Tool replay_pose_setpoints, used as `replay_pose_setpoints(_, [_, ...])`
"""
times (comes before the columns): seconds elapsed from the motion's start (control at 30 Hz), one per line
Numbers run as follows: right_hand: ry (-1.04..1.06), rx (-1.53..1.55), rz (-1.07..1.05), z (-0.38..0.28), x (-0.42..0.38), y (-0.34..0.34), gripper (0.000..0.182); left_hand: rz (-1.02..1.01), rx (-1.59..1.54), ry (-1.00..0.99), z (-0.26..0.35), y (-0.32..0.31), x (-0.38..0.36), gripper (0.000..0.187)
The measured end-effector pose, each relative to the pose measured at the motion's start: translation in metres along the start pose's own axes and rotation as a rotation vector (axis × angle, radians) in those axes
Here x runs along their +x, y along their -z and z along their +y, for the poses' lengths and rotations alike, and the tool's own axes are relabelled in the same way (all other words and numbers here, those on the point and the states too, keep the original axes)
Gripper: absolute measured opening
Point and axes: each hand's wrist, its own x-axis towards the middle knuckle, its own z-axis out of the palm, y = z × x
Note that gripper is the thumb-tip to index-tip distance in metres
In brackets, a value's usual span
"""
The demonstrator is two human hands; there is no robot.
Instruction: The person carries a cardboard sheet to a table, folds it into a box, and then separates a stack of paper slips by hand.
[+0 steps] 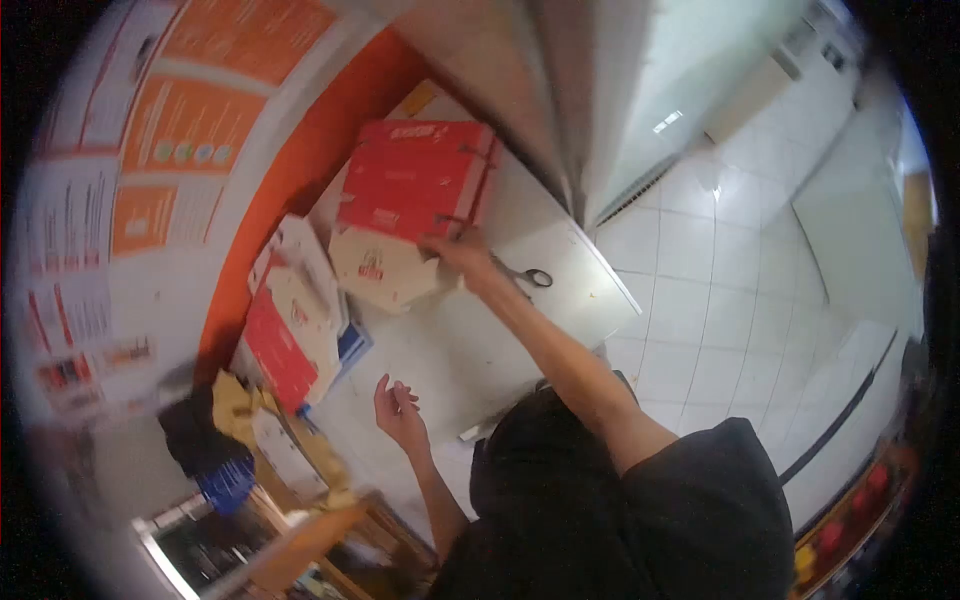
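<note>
A stack of flat red cardboard boxes (415, 175) lies on the metal-topped table (560, 235). My right hand (458, 252) reaches across to the stack's near corner, with its fingers closed at the edge of the red cardboard. Beneath that edge, a cream cardboard piece (375, 270) with a small red print sticks out. Black-handled scissors (535, 278) lie just right of my right wrist. My left hand (402, 412) hovers over the near part of the table, fingers apart and slightly bent, holding nothing.
Red and cream folded cartons (290, 330) lean by the orange wall strip (290, 170) at left, with a blue item (352, 345) under them. Posters (190, 120) cover the wall. A pale appliance-like panel (660, 90) stands beyond the table; white floor tiles (690, 260) lie right.
</note>
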Motion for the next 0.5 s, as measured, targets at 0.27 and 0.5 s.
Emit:
replay_pose_setpoints(0.27, [0.020, 0.266, -0.233, -0.066, -0.016, -0.022, 0.050, 0.119, -0.347, 0.187, 0.006, 0.016, 0.007, 0.043])
replay_pose_setpoints(0.5, [0.137, 0.190, -0.361, -0.126, -0.121, -0.003, 0.045, -0.101, -1.071, 0.422, 0.023, 0.002, 0.015, 0.061])
